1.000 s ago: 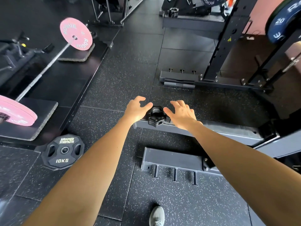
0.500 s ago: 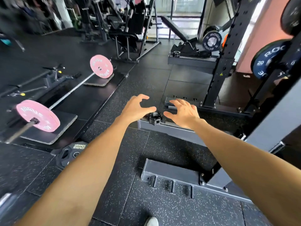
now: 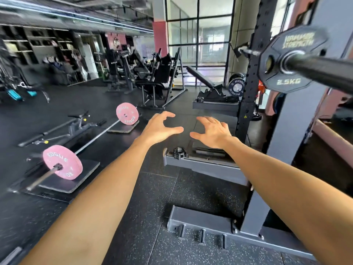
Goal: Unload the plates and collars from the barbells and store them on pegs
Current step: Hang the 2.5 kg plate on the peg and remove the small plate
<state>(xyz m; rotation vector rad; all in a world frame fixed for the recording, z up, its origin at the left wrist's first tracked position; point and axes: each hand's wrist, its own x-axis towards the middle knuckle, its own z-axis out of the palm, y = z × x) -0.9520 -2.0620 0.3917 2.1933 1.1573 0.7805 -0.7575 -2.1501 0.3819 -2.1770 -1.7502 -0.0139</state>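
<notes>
Both hands are stretched forward in the air, and each grip is released. The left hand [image 3: 160, 129] has its fingers spread and curled a little, the thumb pointing toward the other hand; it holds nothing and touches nothing. The right hand [image 3: 212, 132] is the same, fingers loose and apart, palm down, also empty. A clear gap is between the two thumbs.

Below the hands and further away, a black collar [image 3: 180, 153] sits on top of the grey base beam [image 3: 202, 165] of the rack, near the beam's left end. The hands are well apart from it.

At the upper right, a black plate [image 3: 292, 62] is on the sleeve of a barbell [image 3: 324, 71] that rests in the rack. On it one can read "2.5KG", and the blurred words above look like "HAMMER STRENGTH".

To the left, a second barbell [image 3: 99, 133] lies on the floor with a pink plate at each end. The near pink plate [image 3: 63, 162] shows "ROGUE" and "20"; the far pink plate [image 3: 127, 113] shows "ROGUE" too. Each stands on a dark pad.

Between this barbell and the rack, the black speckled rubber floor [image 3: 152, 197] is open. Near the bottom, another grey beam carries three short pegs [image 3: 202, 236], all free.
</notes>
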